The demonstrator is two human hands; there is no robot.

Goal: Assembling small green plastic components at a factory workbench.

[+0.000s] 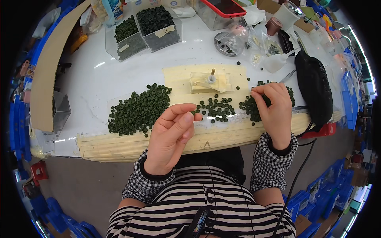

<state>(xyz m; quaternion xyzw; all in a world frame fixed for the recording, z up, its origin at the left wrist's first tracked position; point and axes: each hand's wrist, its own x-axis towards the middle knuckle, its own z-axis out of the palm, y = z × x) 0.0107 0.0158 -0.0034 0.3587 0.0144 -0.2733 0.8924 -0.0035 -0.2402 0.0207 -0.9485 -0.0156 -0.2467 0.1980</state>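
Observation:
My left hand [170,137] is raised over the table's front edge, thumb and index finger pinching a small dark green disc [193,112]. Only a sliver of that piece shows. To its left spreads a large pile of small dark green discs [139,109], and a looser group of discs [218,109] lies to its right. My right hand [274,107] hovers above a third pile of discs [250,107], partly hiding it. Its thumb and index fingertips are pressed together; anything between them is too small to make out. A taped block [198,82] with an upright brass-coloured pin [213,72] stands beyond the middle group.
Two clear bins [129,49] [162,37] of green pieces stand at the back left. A red-cased phone [224,8] rests on a clear box. Plastic bags [258,43], a round clear dish [229,43] and a black mesh pouch [313,87] occupy the right.

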